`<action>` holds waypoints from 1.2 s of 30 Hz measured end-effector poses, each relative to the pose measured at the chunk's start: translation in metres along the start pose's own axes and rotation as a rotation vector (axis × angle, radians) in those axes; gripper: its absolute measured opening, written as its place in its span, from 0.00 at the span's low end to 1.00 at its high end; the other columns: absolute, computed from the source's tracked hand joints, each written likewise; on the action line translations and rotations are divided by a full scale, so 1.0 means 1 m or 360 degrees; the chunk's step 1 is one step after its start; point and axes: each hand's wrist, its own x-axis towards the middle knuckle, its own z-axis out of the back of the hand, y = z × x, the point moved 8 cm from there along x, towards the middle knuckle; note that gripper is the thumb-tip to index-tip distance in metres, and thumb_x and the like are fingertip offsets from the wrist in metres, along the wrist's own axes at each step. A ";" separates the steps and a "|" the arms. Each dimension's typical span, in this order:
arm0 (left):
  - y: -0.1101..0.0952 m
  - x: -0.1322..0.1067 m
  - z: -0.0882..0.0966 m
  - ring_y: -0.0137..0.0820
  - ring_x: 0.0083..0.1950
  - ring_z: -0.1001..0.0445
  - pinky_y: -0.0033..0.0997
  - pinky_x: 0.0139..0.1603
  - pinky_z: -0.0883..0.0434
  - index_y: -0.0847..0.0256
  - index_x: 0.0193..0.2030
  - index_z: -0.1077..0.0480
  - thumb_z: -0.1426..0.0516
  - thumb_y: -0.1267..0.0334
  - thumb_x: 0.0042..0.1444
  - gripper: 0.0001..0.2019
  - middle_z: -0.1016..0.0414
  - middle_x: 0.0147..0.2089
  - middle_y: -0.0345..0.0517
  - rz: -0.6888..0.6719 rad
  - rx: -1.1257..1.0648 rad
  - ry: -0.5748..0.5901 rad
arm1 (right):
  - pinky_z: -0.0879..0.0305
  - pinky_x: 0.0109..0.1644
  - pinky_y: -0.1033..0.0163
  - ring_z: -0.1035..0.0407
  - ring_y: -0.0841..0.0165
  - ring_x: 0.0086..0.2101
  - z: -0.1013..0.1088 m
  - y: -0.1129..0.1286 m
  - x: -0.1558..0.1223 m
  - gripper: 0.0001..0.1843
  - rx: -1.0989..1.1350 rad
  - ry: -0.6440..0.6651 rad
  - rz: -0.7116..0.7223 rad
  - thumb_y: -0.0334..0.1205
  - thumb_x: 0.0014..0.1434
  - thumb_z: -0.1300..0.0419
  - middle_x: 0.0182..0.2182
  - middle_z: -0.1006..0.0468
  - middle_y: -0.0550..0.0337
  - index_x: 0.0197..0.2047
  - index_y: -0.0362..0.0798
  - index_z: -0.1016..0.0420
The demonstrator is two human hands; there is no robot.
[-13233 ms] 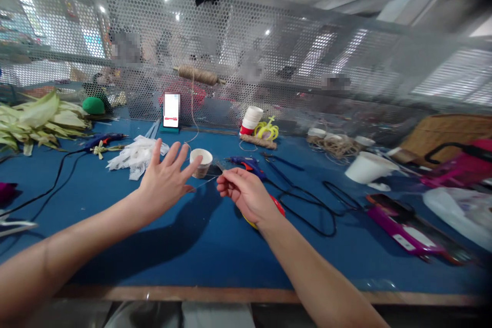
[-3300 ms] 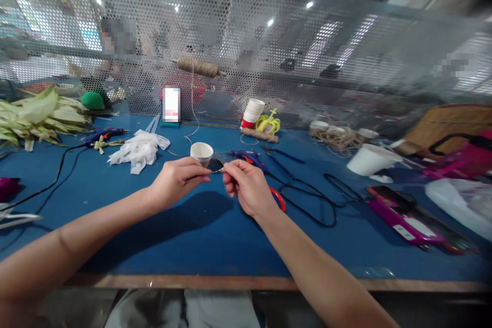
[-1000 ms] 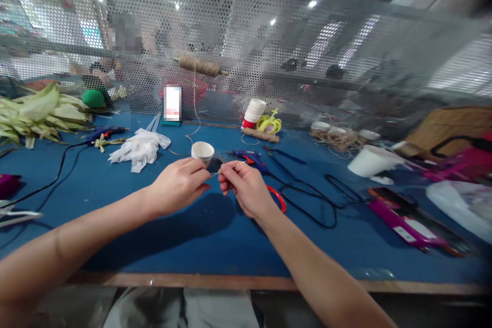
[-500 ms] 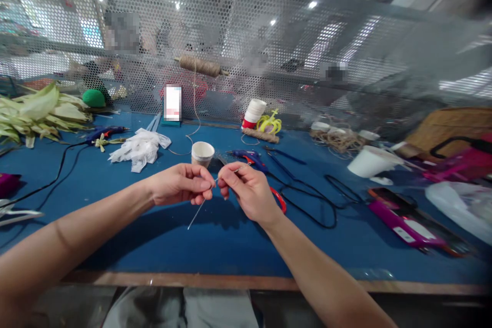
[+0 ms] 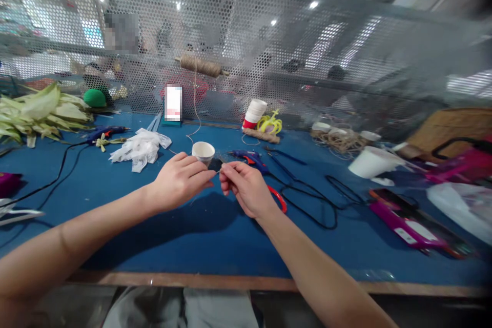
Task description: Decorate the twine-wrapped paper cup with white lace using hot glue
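Note:
My left hand is turned back upward over the table, its thumb stretched toward my right hand and its fingers closed round a thin wire. Only a short bit of the wire shows, between the two hands; the rest is mostly hidden. Thumb and fingertips of my right hand pinch the same wire. Just behind the hands stands a white paper cup. A blue glue gun lies beyond my right hand, and a red looped handle shows beside that wrist.
On the left are white lace, pale husk leaves and another glue gun. A twine roll hangs on the perforated screen. Pliers, a black cable and a purple device lie right.
My left hand has rolled over, so its back now faces up. The wire's free end, which stuck out below it, is now barely visible. My right hand stays pinched nearly in place.

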 end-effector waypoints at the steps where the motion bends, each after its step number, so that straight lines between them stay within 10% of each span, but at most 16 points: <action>1: 0.002 0.000 0.001 0.28 0.30 0.29 0.29 0.32 0.37 0.62 0.35 0.29 0.50 0.64 0.57 0.09 0.24 0.30 0.46 0.0040 -0.0066 -0.0020 | 0.41 0.20 0.71 0.37 0.77 0.18 -0.003 -0.002 0.000 0.14 0.0008 0.0047 -0.0037 0.45 0.44 0.36 0.18 0.30 0.66 0.26 0.44 0.32; 13: 0.034 -0.022 -0.040 0.18 0.19 0.40 0.19 0.20 0.41 0.66 0.30 0.31 0.44 0.60 0.51 0.09 0.31 0.22 0.38 0.1503 -0.1951 0.0208 | 0.39 0.22 0.70 0.35 0.76 0.19 -0.008 0.005 -0.005 0.10 0.0034 0.0061 0.0119 0.41 0.44 0.35 0.19 0.28 0.66 0.26 0.45 0.30; 26: 0.032 -0.028 -0.050 0.19 0.21 0.40 0.20 0.21 0.43 0.66 0.27 0.31 0.41 0.61 0.47 0.09 0.32 0.21 0.37 0.1611 -0.2273 0.0014 | 0.42 0.19 0.72 0.36 0.78 0.17 -0.012 -0.002 -0.006 0.12 0.0263 0.0160 -0.0101 0.42 0.40 0.34 0.17 0.28 0.66 0.24 0.45 0.31; 36: 0.034 -0.028 -0.052 0.22 0.24 0.34 0.24 0.28 0.35 0.68 0.30 0.30 0.45 0.57 0.52 0.13 0.29 0.24 0.42 0.1548 -0.2303 0.0177 | 0.40 0.22 0.69 0.36 0.77 0.19 -0.006 0.009 -0.004 0.11 0.0053 0.0070 0.0136 0.42 0.43 0.35 0.20 0.27 0.65 0.26 0.45 0.31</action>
